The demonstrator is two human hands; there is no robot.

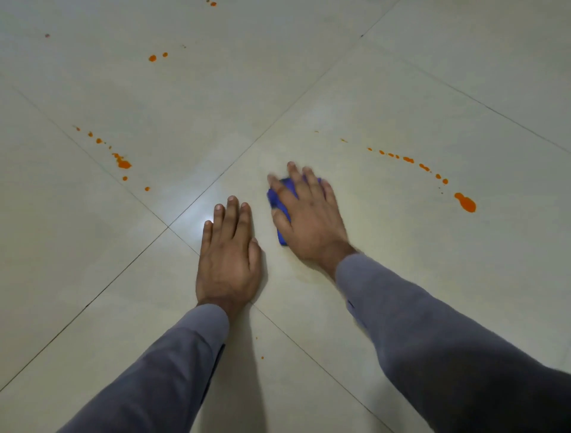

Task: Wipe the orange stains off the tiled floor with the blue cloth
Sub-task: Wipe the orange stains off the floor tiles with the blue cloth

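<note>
My right hand (309, 216) presses flat on a folded blue cloth (279, 197) on the pale tiled floor (401, 92); most of the cloth is hidden under the palm and the hand looks blurred. My left hand (228, 256) lies flat on the floor beside it, fingers apart, holding nothing. A trail of orange drops runs to the right, ending in a large orange blot (466, 203). Another orange trail (123, 163) lies to the left. Two small orange spots (153, 58) sit farther away.
Dark grout lines cross the floor diagonally and meet near my left hand at a tile corner (168, 227). Tiny orange specks (262, 357) lie between my grey sleeves. More orange dots (213, 4) show at the top edge.
</note>
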